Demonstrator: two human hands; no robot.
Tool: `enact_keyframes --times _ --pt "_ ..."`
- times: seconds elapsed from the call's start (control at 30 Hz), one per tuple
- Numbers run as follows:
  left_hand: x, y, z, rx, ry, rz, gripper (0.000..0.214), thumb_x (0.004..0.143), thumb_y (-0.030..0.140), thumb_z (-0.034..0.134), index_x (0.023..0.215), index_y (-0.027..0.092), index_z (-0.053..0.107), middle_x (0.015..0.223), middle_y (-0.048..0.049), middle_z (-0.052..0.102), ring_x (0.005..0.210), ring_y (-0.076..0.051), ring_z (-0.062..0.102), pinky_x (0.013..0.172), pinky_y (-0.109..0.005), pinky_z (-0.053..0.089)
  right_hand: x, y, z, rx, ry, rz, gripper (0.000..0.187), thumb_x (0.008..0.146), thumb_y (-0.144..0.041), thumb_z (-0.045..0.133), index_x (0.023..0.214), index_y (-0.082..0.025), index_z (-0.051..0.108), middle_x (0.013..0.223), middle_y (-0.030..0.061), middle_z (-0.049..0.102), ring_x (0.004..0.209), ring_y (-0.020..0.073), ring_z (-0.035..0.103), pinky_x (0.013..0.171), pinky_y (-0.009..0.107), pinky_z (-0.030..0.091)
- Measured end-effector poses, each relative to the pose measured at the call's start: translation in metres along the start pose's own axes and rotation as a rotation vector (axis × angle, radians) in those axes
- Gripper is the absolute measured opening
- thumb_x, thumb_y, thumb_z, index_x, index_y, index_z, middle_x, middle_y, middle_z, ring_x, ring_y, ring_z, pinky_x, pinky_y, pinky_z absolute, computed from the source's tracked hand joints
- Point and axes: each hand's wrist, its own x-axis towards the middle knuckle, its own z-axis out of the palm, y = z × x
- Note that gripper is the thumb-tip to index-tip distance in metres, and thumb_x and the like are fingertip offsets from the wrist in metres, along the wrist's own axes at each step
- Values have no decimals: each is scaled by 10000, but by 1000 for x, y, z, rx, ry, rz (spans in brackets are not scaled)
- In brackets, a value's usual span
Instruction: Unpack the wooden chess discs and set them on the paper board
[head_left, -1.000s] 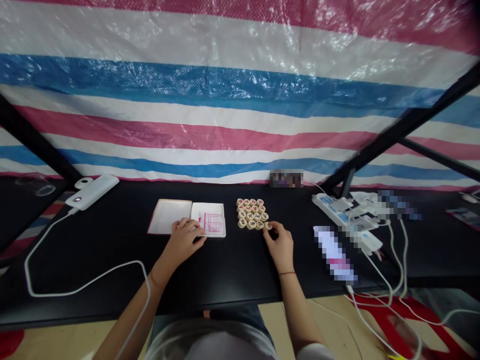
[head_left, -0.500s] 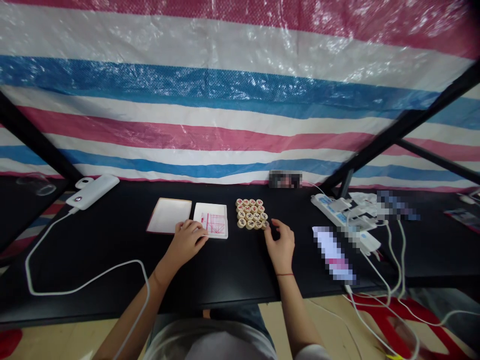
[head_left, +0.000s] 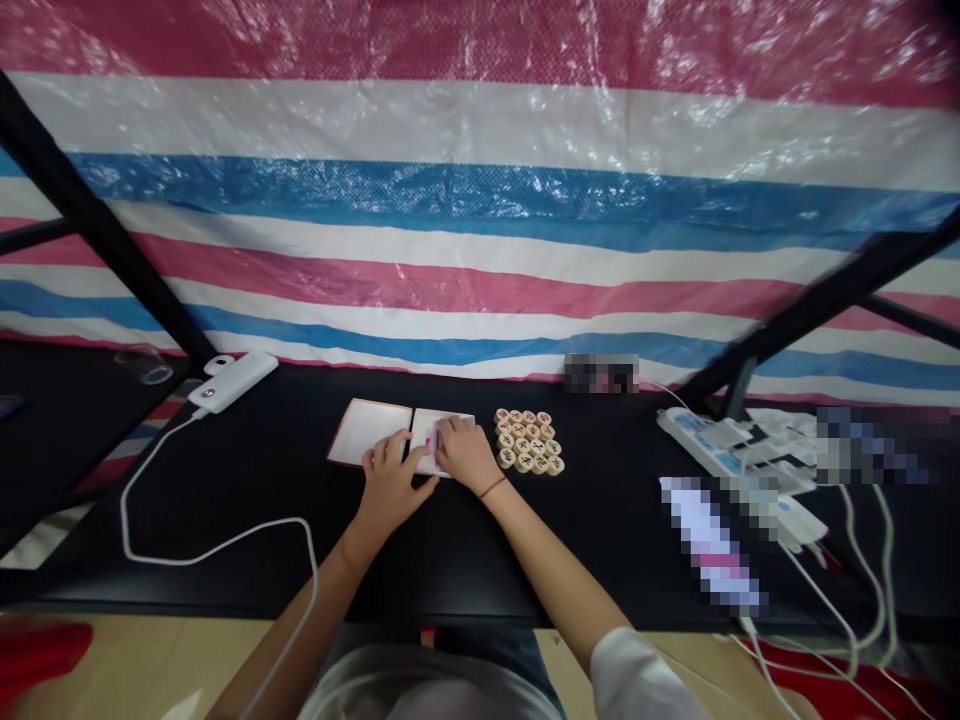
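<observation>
My right hand reaches into the white box tray, its fingers bent and closed on the folded game-board sheet with red print. Most of that sheet is hidden under the hand. My left hand has its fingers spread at the near edge where the box lid and tray meet, holding nothing. The lid lies inside up, left of the tray. Just right of the tray stand Chinese chess pieces, round and pale with red or black characters, packed in a square block of rows.
A white power bank with a cable lies at the left. To the right are a blurred phone and a power strip with plugs and cords. A small blurred device sits by the striped tarp.
My right hand has moved left from the chess pieces into the box tray, over the sheet. My left hand has stayed by the tray, fingers now more spread. The camera view has shifted left.
</observation>
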Motion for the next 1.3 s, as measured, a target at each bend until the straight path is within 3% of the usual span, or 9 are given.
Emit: enact_keyframes --times 0.13,0.27,0.47,0.57,0.63,0.7,0.9,1.1,1.3 --pt "-3 -2 0 21 -30 -64 330 754 424 708 1039 267 650 1219 -108 547 1073 -314 498 889 -483 360 4 -3 6 8 -25 32 216 851 -217 524 1007 -105 621 1035 169 636 1001 295 556 809 374 418" --pt "-2 -3 -1 -27 -61 -65 195 777 390 694 913 254 658 1154 -72 566 1005 -263 536 885 -452 361 4 -2 6 109 52 35 134 828 -188 517 890 -146 627 1009 136 638 988 273 556 804 355 416" --pt "0 -3 1 -79 -63 -46 123 802 355 675 808 233 662 1116 -53 568 965 -225 548 866 -404 367 -32 35 -13 867 301 101 208 831 -276 537 1019 -189 546 894 35 649 761 175 603 697 287 469" --pt "0 -5 3 -84 -60 -41 103 813 337 662 795 236 672 1137 -49 563 942 -211 553 874 -398 370 -72 65 -19 1121 159 140 408 792 -349 604 1153 -204 482 877 20 674 717 180 631 616 273 479" --pt "0 -6 5 -92 -52 -30 79 814 322 658 810 247 682 1145 -49 566 933 -207 553 880 -398 371 -98 82 -19 1035 18 170 415 784 -302 594 1176 -210 494 801 -3 678 661 176 626 589 265 467" --pt "0 -5 6 -90 -34 -19 73 814 321 659 842 261 691 1158 -57 569 961 -220 547 886 -402 372 -117 92 -15 795 -12 217 414 764 -221 576 1176 -212 537 749 -15 664 639 172 614 617 269 462" --pt "0 -2 1 -7 49 -39 248 794 394 687 1017 288 690 1265 -109 528 1118 -304 489 934 -461 361 -142 81 1 241 265 236 309 816 -215 581 1122 -208 622 1040 98 656 907 259 590 822 382 476" --pt "1 -3 -2 45 23 -98 257 819 434 651 1018 279 701 1233 -122 543 1054 -322 513 928 -515 334 -158 54 18 186 334 206 221 916 -287 520 1053 -205 673 1130 112 656 954 272 574 836 422 477" --pt "0 -4 0 81 13 -110 246 830 449 633 990 276 705 1174 -115 561 990 -305 527 886 -487 335 -156 66 13 316 304 122 182 909 -264 527 995 -223 682 1139 75 678 1098 261 582 933 432 453"
